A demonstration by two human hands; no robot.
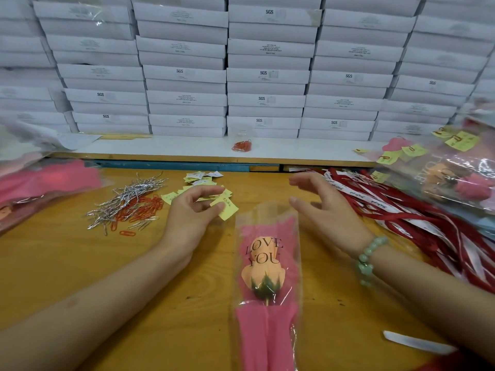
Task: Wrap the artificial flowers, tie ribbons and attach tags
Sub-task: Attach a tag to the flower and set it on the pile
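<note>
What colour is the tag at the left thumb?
Pale yellow tag at the left hand; head view.

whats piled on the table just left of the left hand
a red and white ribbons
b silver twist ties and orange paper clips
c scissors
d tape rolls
b: silver twist ties and orange paper clips lie heaped left of the left hand, while the ribbons lie beyond the right hand.

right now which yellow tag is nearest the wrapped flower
The yellow tag at the left hand's thumb tip, beside the wrapped flower's top; the other tags lie farther back.
</note>
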